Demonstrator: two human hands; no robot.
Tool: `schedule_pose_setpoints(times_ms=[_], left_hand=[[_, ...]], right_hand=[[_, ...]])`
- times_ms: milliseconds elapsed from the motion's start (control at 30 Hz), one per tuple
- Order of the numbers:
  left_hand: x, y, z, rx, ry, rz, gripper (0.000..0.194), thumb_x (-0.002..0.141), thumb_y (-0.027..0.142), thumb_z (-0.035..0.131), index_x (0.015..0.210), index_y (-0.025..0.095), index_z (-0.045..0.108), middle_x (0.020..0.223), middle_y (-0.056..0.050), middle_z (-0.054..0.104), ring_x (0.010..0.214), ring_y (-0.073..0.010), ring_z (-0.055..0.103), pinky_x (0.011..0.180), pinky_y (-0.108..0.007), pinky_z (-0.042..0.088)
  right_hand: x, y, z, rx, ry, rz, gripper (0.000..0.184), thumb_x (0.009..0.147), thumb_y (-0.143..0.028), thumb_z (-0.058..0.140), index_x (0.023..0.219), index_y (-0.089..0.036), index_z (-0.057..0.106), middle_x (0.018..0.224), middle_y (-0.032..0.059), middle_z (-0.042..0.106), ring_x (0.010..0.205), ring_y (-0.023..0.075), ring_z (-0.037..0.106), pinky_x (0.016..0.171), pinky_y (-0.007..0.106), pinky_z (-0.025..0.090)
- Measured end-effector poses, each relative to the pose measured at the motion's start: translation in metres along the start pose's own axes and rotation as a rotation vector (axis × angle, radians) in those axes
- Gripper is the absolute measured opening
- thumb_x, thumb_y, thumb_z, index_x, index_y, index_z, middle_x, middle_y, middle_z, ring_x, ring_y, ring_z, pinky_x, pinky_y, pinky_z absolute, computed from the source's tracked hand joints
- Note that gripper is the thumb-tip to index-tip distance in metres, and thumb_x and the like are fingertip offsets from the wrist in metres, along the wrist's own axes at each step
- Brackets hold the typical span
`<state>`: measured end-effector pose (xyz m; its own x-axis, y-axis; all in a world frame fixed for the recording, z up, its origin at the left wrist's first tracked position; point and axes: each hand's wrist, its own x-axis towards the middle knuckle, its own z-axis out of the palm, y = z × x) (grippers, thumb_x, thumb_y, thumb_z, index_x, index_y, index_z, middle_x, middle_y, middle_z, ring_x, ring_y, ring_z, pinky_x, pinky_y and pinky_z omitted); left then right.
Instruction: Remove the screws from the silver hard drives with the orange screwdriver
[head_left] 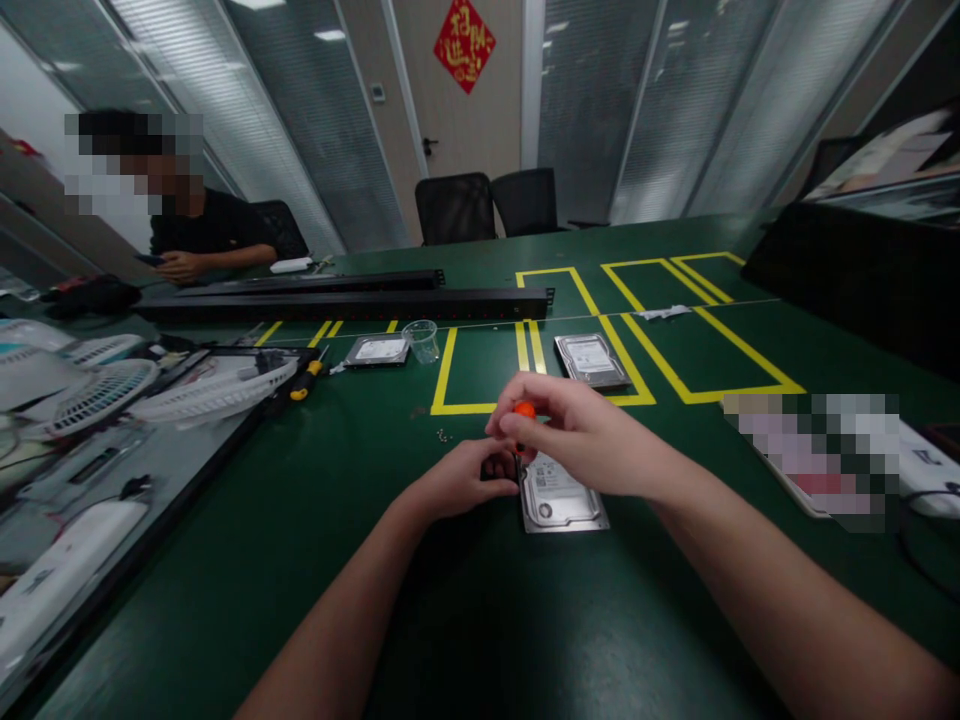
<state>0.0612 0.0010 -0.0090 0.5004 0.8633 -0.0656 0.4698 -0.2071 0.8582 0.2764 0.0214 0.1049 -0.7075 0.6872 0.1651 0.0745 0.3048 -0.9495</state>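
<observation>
Silver metal hard drive (559, 495), label illegible, flat on the green desk (300, 490), short of the far edge. Right hand (574, 430): fingers closed round an orange-ended tool (525, 409), partly hiding the drive. Left hand (465, 475): fingers curled beside it, hold unclear. Beyond: tiny screws (444, 436), clear plastic cup (424, 344); farthest, red diamond sign (465, 45) reading 招财进宝.

The near hard drive (562, 502) lies on the table (307, 510). Behind it, another drive (591, 358) sits right of the cup (422, 343).
</observation>
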Motion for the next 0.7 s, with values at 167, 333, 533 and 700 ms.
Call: schedule_pose_setpoints(times_ms=[167,333,533,700], left_hand=[[-0.001,0.005,-0.002,0.010,-0.013,0.052,0.024,0.092,0.031,0.075,0.109,0.017,0.066,0.100,-0.004,0.070,0.089,-0.0199,0.063,0.080,-0.030,0.051],[0.000,0.000,0.000,-0.039,-0.002,-0.018,0.022,0.090,0.028,0.077,0.106,0.018,0.066,0.093,-0.002,0.067,0.082,-0.0176,0.061,0.073,-0.028,0.049],[0.001,-0.001,0.001,-0.037,-0.012,-0.005,0.020,0.090,0.025,0.077,0.105,0.018,0.067,0.091,-0.001,0.067,0.081,-0.0177,0.061,0.074,-0.029,0.049],[0.000,0.003,-0.001,-0.028,-0.002,0.042,0.024,0.090,0.023,0.077,0.111,0.018,0.067,0.095,-0.002,0.068,0.084,-0.0177,0.063,0.076,-0.029,0.050]], right_hand=[[0.000,0.000,-0.006,0.034,-0.095,0.009,0.026,0.108,-0.033,0.050,0.112,-0.019,0.072,0.116,0.0085,0.074,0.102,0.0190,0.072,0.086,0.035,0.061],[0.000,0.000,0.000,-0.011,0.098,0.034,0.018,0.092,-0.034,0.076,0.095,-0.019,0.066,0.102,0.0064,0.078,0.089,0.0196,0.075,0.078,0.035,0.062],[0.000,0.000,-0.001,0.028,0.051,0.035,0.017,0.095,-0.034,0.074,0.100,-0.021,0.064,0.091,0.0023,0.075,0.077,0.0160,0.071,0.070,0.031,0.058],[0.000,-0.001,-0.012,0.024,-0.123,0.020,0.022,0.105,-0.030,0.055,0.113,-0.019,0.072,0.110,0.0068,0.075,0.094,0.0164,0.071,0.081,0.031,0.059]])
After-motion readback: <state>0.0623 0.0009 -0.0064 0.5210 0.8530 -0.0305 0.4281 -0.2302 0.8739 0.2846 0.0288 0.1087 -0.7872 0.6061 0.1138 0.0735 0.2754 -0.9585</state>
